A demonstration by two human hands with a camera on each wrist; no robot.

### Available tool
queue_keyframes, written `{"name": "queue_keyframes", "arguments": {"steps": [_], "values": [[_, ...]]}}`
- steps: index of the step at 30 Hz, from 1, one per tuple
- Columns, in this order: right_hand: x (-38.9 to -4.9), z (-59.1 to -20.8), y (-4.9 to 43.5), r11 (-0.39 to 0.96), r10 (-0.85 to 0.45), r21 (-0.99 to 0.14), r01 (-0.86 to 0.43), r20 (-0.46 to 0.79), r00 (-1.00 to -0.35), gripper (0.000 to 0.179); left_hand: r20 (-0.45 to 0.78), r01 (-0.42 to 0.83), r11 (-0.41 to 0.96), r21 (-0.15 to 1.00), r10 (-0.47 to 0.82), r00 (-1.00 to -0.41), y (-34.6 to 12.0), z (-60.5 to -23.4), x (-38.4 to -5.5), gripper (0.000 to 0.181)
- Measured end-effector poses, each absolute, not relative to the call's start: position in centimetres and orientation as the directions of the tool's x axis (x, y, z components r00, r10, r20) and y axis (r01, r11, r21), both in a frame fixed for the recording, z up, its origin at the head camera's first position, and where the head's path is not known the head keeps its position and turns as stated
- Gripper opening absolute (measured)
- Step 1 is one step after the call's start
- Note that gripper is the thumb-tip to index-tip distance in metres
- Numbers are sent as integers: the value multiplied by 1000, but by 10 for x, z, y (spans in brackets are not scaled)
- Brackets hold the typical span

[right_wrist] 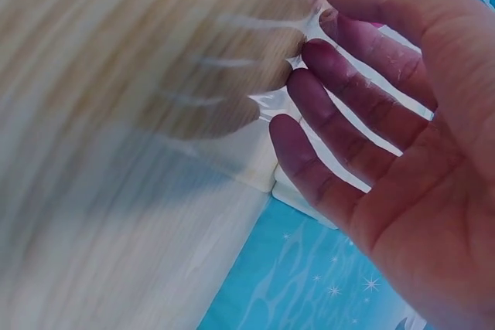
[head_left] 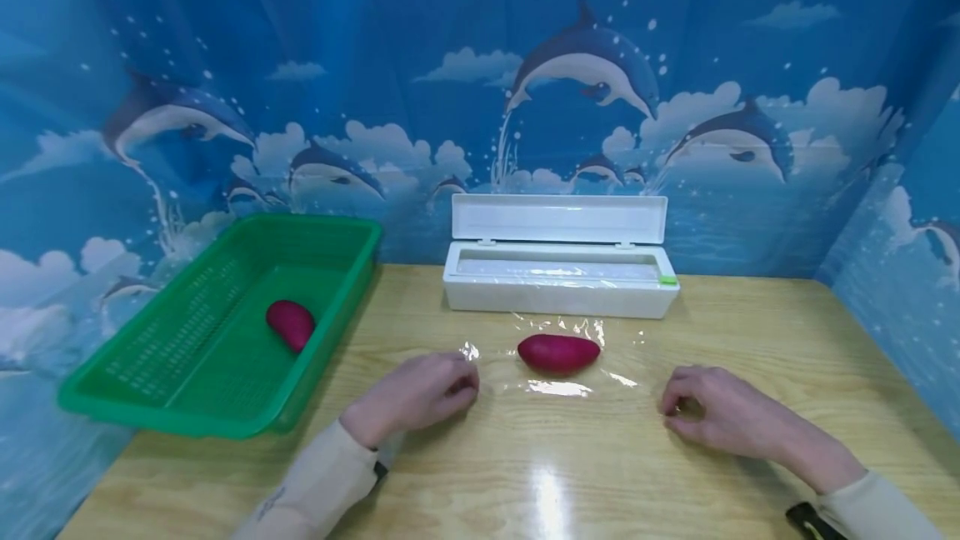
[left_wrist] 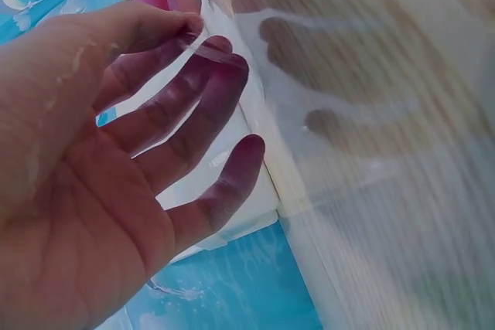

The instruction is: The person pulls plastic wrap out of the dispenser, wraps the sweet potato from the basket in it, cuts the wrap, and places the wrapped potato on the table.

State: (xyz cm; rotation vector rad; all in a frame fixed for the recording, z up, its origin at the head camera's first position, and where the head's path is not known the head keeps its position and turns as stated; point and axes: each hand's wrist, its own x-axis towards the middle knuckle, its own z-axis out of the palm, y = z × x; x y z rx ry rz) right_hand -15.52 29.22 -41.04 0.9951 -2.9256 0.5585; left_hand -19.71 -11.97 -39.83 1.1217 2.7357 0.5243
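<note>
Nearest in the head view is the left sleeve (head_left: 318, 477); left hand (head_left: 412, 392) at seven o'clock, right hand (head_left: 726, 411) at four, a likely firm sweet potato (head_left: 558, 354) at five, apparently on clear film (head_left: 561, 388). Left wrist: thumb and forefinger pinch film, probably light, clingy. Right wrist: likewise, seemingly; corners suit gripping.

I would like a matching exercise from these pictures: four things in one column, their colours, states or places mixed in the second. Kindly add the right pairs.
1. Basket
2. Box
3. Film
4. Sweet potato outside the basket

A. Transparent, held by the left hand and right hand
B. White, its lid open
C. Dark red, in front of the box
D. Green, another sweet potato inside

Pairs: 1-D, 2-B, 3-A, 4-C
</note>
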Motion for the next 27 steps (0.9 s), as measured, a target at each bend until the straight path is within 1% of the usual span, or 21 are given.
{"name": "queue_keyframes", "arguments": {"steps": [3,8,14,21,27], "values": [[-156,-411,293,729,-598,-328,-601,124,-792,22,6,630,665,400,686,-728,-121,-397,-197,6],[-155,-412,295,710,-603,-322,-626,181,-777,20,30,619,658,428,674,-738,-122,-396,-198,7],[-155,-406,298,738,-556,-309,-600,226,-800,18,29,587,643,492,661,-750,-123,-392,-202,10],[-165,-393,298,774,-493,-339,-534,206,-845,14,9,500,672,546,592,-806,-121,-385,-215,11],[-176,-390,298,772,-473,-353,-529,237,-849,12,39,468,659,589,555,-831,-118,-384,-226,10]]}}
